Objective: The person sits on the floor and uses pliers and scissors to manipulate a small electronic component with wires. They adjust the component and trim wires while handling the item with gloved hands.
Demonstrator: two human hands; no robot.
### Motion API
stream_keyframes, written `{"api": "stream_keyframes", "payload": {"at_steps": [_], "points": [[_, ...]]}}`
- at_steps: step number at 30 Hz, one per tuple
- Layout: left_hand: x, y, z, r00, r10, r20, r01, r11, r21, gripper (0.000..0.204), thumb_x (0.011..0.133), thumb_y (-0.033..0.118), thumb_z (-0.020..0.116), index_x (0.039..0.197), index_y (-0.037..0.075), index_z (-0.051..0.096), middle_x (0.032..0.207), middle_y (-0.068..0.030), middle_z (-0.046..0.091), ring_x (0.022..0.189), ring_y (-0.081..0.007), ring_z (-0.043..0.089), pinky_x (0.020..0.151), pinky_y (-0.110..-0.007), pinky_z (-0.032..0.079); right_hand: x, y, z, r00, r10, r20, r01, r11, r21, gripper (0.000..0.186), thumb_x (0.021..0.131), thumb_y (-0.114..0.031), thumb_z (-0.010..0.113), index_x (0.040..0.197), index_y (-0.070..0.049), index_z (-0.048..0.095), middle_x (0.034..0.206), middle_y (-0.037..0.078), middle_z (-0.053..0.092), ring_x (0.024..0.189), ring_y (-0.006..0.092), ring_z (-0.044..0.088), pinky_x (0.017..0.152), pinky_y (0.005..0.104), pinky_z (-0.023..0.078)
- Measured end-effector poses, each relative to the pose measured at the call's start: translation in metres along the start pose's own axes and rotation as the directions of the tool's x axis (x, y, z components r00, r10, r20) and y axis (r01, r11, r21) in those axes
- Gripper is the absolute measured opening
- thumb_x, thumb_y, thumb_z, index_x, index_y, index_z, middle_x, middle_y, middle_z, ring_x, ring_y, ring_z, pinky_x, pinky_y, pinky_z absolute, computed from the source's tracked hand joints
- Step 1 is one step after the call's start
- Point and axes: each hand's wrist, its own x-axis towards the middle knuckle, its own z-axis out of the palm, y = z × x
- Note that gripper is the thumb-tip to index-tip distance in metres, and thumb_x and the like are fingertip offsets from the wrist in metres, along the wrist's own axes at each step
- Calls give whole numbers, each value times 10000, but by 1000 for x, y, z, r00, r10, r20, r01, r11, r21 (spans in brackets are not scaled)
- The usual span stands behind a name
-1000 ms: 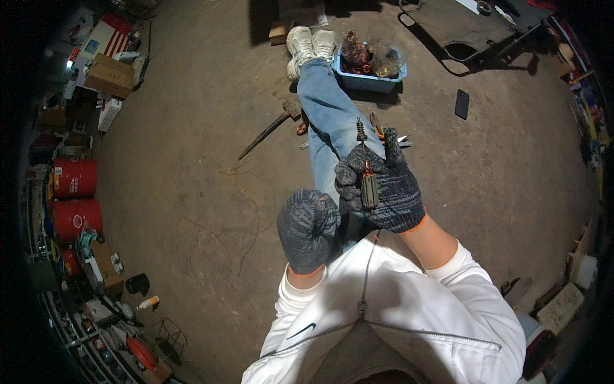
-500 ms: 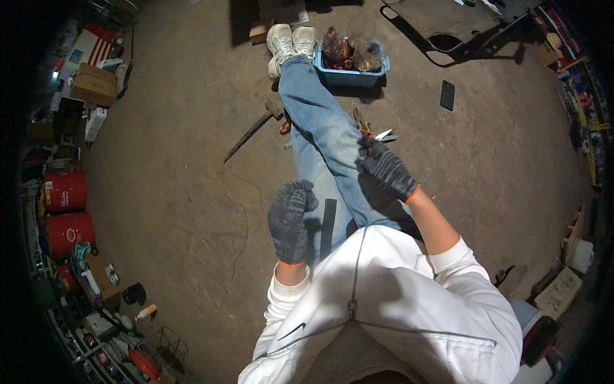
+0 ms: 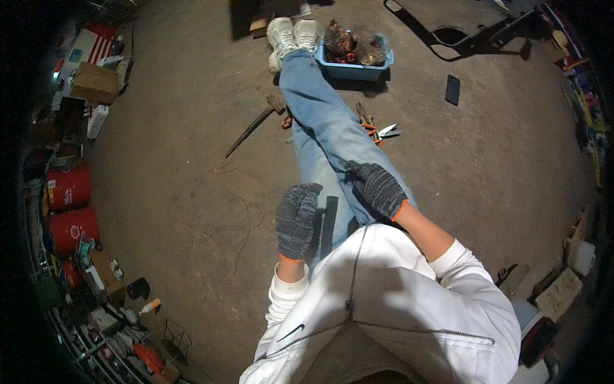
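Both my hands wear dark grey knit gloves with orange cuffs. My left hand [image 3: 297, 221] is over my thigh, its fingers curled inward; what they hold, if anything, is hidden. Beside it, a dark flat strip [image 3: 329, 224] lies along my jeans. Over the other leg is my right hand [image 3: 378, 191], back upward and fingers bent down out of sight. Past it on the floor lie orange-handled scissors [image 3: 387, 132] with open blades, beside tools that look like pliers [image 3: 364, 116]. A hammer [image 3: 256, 125] rests on the floor left of my legs.
By my shoes stands a blue bin [image 3: 352, 72] with copper-coloured wire and clear plastic bags. A black phone [image 3: 453, 89] lies to the right. A dark-framed piece of furniture [image 3: 473, 32] stands far right. Red drums [image 3: 73, 229] and boxes [image 3: 94, 83] line the left side.
My right hand has drawn back from beside the scissors toward my lap, uncovering their orange handles. My left hand has shifted slightly right, its fingers still curled.
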Motion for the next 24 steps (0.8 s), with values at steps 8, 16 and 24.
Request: {"api": "stream_keyframes", "payload": {"at_steps": [8, 16, 24], "points": [[2, -5, 11, 999, 31, 17, -32, 997, 68, 262, 902, 96, 467, 1111, -28, 565, 797, -53, 616, 664, -94, 532, 625, -232, 450, 2, 143, -34, 785, 528, -323, -483, 849, 214, 384, 812, -162, 532, 1146, 24, 495, 849, 213, 621, 795, 345, 601, 684, 386, 467], [5, -4, 14, 968, -219, 123, 236, 962, -137, 201, 871, 81, 457, 1004, -1, 585, 935, -111, 609, 874, -202, 580, 753, -302, 456, -17, 279, 74, 589, 807, 43, -805, 581, 120, 455, 724, -315, 612, 1071, -28, 549, 974, 263, 577, 910, 385, 570, 804, 424, 458], [16, 2, 15, 990, -53, 134, 45, 997, 60, 213, 866, 61, 447, 1012, -3, 588, 896, -113, 608, 820, -193, 583, 728, -295, 461, -20, 259, 33, 580, 815, -14, -595, 435, 675, 377, 808, -221, 560, 1152, -66, 547, 1041, 146, 588, 956, 245, 554, 849, 365, 443]]}}
